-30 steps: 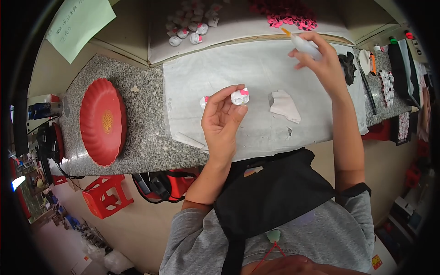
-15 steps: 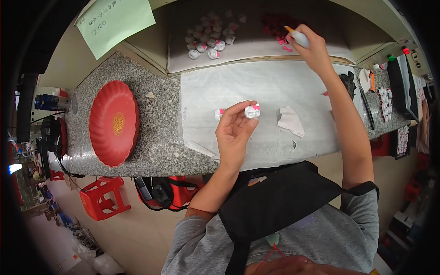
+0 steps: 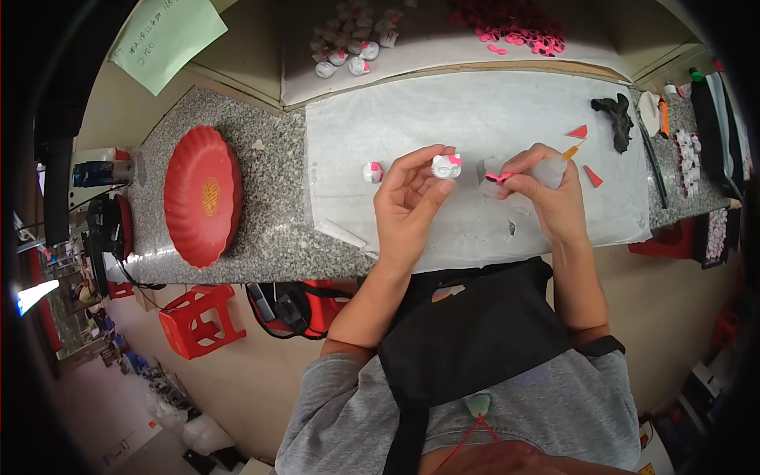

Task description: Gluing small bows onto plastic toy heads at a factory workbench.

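Observation:
Between the thumb and fingertips of my left hand (image 3: 405,202) is a small white figure head (image 3: 446,167) with pink patches, held above the white paper sheet (image 3: 340,127). To its right, my right hand (image 3: 554,202) pinches a small pink bow-shaped piece (image 3: 492,179) with a dark side showing. The same hand also keeps a translucent squeeze bottle (image 3: 549,170) with an orange tip against its fingers, tip pointing up to the right. The pink piece and the head are apart. Another white-and-pink head (image 3: 372,171) lies left of my left hand.
On the shelf behind are a heap of white heads (image 3: 348,39) and a pile of pink pieces (image 3: 530,36). A red scalloped dish (image 3: 186,182) stands left on the granite counter (image 3: 273,206). Red scraps (image 3: 593,176) and a crumpled black thing (image 3: 615,120) lie at the right.
My right hand has come back from the pink pile toward my left hand, now with a pink piece pinched in it and the bottle still held. The left hand keeps the white head.

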{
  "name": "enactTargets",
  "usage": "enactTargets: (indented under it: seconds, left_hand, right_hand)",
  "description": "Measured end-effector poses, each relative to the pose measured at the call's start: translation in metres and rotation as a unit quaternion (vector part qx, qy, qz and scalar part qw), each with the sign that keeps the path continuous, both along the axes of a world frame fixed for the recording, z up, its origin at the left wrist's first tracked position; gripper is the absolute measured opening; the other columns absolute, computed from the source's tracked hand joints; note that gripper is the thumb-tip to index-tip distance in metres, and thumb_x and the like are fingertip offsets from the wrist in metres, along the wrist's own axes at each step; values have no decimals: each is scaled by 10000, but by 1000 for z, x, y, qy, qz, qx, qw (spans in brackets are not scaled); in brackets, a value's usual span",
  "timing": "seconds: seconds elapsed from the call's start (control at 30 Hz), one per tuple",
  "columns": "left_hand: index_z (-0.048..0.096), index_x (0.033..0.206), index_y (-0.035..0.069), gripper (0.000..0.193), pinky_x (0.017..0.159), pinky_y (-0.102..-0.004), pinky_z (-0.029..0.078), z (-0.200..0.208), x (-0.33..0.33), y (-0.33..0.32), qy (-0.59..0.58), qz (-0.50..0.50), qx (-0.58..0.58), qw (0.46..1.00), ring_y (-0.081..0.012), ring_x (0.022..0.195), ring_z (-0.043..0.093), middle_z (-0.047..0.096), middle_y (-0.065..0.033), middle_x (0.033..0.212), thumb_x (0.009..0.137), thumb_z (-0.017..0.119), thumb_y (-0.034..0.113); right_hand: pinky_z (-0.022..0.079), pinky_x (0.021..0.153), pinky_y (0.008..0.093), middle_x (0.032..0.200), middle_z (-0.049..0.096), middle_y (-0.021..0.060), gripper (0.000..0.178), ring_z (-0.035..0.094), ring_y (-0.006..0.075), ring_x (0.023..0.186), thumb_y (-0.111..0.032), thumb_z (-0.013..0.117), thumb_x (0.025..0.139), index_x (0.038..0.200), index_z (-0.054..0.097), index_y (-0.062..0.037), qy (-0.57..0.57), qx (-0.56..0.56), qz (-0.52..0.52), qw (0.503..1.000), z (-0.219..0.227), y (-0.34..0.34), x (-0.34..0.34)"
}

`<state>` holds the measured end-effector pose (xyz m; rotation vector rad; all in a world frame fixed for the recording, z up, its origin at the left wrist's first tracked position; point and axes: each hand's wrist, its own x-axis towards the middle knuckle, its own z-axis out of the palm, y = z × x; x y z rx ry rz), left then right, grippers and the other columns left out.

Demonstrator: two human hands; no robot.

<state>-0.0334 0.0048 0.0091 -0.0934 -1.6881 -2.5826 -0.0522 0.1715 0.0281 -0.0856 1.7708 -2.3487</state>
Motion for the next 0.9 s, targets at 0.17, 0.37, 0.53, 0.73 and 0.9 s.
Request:
enactTargets:
  seconds: [0.17, 0.37, 0.53, 0.73, 0.9]
  left_hand:
    - [444, 1007, -33, 310, 743, -246, 408, -3, 1, 7, 56, 1, -120, 991, -164, 894, 500, 494, -156, 1010, 707, 507, -83]
    - [456, 993, -37, 300, 726, -246, 414, -7, 2, 11, 114, -1, -196, 974, -188, 925, 490, 479, -172, 1024, 702, 495, -102]
    - [461, 981, -31, 297, 729, -247, 409, -4, 2, 9, 120, -8, -183, 976, -191, 925, 490, 471, -181, 1034, 695, 518, -85]
    - [475, 937, -28, 238, 754, -258, 408, -1, 2, 4, 57, -41, -41, 997, -176, 902, 497, 491, -167, 1002, 707, 530, -52]
    - [472, 955, -40, 242, 781, -273, 407, 3, 4, 0, 8, -85, 44, 995, -172, 931, 482, 497, -150, 996, 718, 516, -56]
  right_hand:
    - [434, 526, 254, 665, 530, 105, 88, 513, 152, 560, 41, 573, 649, 692, 501, 15, 11, -19, 10, 1000, 4, -10, 7]
    - [417, 516, 236, 673, 523, 88, 81, 500, 133, 558, 25, 580, 654, 689, 509, 8, -9, -36, 25, 999, -4, -14, 6]
    - [401, 502, 221, 694, 524, 81, 73, 484, 111, 560, 15, 574, 670, 693, 505, 3, -7, -16, 18, 1000, -7, -16, 7]
    - [375, 459, 184, 641, 504, 30, 144, 460, 70, 533, -17, 619, 651, 745, 510, -13, 15, 12, -30, 999, -10, -23, 10]
    - [392, 445, 184, 714, 505, 64, 240, 476, 88, 571, 42, 589, 633, 853, 498, 18, 27, 8, 56, 998, 1, -19, 9]
